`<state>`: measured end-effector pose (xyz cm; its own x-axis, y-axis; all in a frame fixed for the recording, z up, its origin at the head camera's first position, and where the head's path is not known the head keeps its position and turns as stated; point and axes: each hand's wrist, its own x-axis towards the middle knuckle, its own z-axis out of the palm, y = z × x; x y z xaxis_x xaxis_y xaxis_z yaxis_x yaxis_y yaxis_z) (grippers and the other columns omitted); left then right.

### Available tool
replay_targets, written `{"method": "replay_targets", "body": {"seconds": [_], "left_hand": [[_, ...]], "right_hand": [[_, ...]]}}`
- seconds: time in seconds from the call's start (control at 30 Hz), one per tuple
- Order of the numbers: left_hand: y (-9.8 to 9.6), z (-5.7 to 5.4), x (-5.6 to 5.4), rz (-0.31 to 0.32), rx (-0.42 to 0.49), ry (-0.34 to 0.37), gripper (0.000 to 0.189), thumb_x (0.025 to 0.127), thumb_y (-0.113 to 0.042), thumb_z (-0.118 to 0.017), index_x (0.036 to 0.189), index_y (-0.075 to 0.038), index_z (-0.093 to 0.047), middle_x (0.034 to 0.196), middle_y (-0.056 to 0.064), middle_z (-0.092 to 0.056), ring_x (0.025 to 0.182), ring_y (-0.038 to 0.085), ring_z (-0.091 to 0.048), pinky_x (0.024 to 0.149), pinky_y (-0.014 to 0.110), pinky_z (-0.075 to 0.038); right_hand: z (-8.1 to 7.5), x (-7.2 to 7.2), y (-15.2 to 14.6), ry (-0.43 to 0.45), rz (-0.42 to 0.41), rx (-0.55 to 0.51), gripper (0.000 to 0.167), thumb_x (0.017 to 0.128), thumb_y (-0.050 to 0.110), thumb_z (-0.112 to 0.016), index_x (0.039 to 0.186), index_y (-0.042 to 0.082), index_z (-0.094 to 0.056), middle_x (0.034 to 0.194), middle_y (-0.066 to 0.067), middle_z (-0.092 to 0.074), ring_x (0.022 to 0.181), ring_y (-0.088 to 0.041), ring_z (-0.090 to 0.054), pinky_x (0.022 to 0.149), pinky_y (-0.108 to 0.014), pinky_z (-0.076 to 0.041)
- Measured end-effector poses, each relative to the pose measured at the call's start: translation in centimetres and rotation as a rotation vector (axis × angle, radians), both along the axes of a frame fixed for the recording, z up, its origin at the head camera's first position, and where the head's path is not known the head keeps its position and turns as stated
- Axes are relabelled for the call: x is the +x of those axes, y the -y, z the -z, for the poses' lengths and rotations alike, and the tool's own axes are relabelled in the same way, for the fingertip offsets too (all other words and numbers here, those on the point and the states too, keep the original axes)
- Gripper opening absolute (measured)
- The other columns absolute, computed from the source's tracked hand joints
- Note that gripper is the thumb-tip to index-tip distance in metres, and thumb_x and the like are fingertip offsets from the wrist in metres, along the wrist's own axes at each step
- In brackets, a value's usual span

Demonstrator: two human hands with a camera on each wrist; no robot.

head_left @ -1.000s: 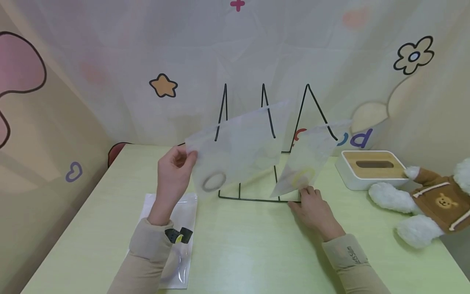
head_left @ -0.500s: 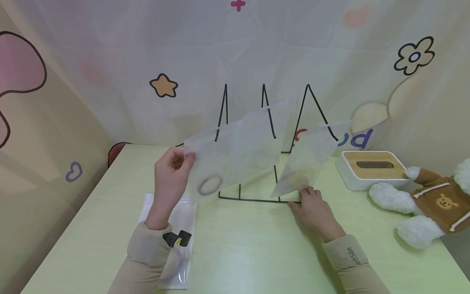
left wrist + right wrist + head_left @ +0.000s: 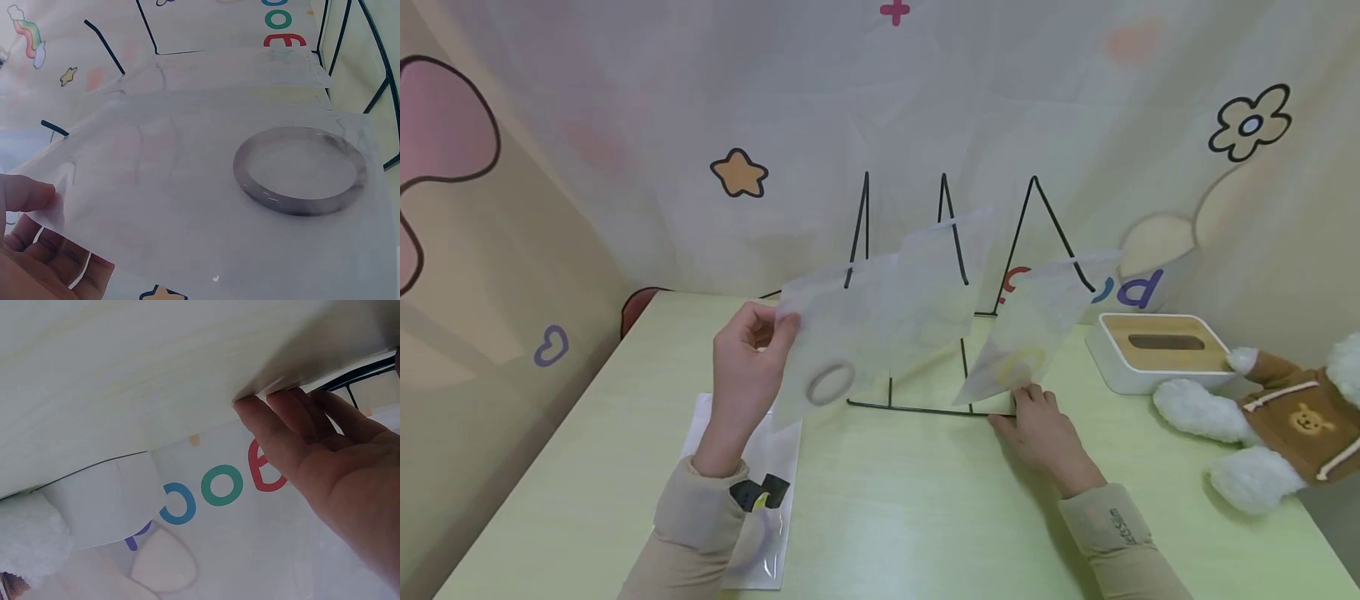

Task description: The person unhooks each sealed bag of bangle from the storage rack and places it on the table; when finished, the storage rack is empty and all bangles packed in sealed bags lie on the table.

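Your left hand (image 3: 748,354) pinches the near side edge of a frosted plastic bag (image 3: 835,333) between thumb and fingers; the sheet spreads out rightward from that grip. The bag should be light, floppy and rather slick, so expect it to bend and swing rather than hold its shape. The grey bangle (image 3: 300,206) inside looks hard and glossy, probably the heaviest part and perhaps brittle if knocked. An edge pinch like yours seems right, well away from the bangle, which sits to the right of your left fingertips and lower. Above and right of those fingertips, a hook (image 3: 848,271) shows its tip at the bag's upper edge. Your right hand (image 3: 1041,429) grips the front base bar of the black wire rack (image 3: 931,410) near its corner, with the second frosted bag (image 3: 1037,317) hanging just above those fingers.
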<state>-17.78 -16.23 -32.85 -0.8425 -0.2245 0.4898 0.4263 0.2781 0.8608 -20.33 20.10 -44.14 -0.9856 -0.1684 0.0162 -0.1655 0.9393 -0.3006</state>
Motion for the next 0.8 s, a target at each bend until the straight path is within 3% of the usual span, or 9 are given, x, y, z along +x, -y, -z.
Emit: {"method": "replay_targets", "body": {"seconds": [0.8], "left_hand": [[0.0,-0.7,1.4,0.004,0.012,-0.027,0.012,0.092,-0.009,-0.066,0.094,0.002,-0.063,0.083,0.010,-0.065,0.072,0.014,-0.061,0.062,0.021,-0.049]], "right_hand": [[0.1,0.1,0.0,-0.020,-0.011,-0.004,0.062,0.096,0.034,-0.059,0.135,-0.011,-0.043,0.131,-0.031,-0.045,0.118,-0.048,-0.042,0.081,-0.063,-0.045]]}}
